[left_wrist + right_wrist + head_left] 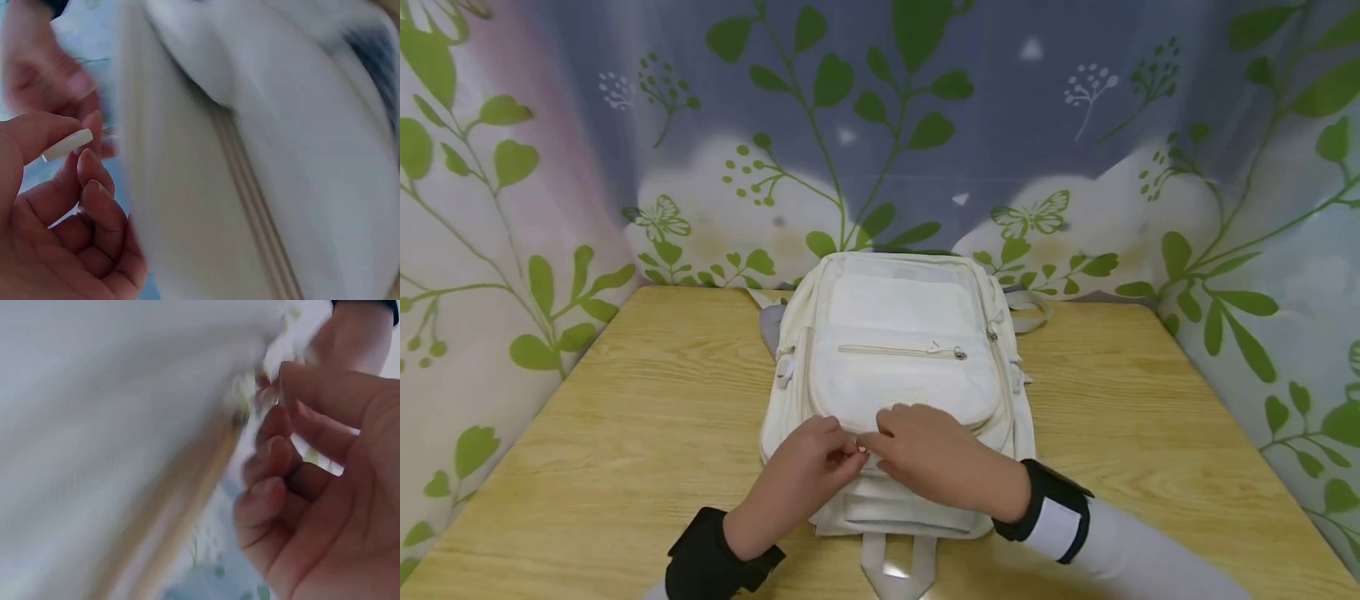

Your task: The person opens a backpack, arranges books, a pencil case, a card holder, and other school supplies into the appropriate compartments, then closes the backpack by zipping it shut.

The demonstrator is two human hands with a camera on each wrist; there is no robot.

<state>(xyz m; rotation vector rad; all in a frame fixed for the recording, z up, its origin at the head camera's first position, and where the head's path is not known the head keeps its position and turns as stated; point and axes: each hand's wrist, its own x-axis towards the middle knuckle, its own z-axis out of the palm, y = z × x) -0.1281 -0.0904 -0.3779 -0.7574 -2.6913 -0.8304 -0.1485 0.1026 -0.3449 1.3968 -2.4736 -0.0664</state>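
Observation:
A cream backpack (904, 392) lies on its back on the table, its top handle (898, 571) toward me. At the near edge of its front pocket, my left hand (808, 467) pinches a small white zipper pull (67, 145) between thumb and index finger, other fingers curled. My right hand (936, 458) meets it there, fingers curled, thumb and index finger pinching a small pale piece that looks like a zipper pull (267, 397); blur hides its shape. Beside those fingers runs a zipper (187, 487) with tan edges.
The wooden table (625, 433) extends on both sides of the backpack. A leaf-printed curtain (850, 125) closes off the back and sides. A strap loop (1030, 310) sticks out at the bag's far right, and a grey side piece (771, 325) at its left.

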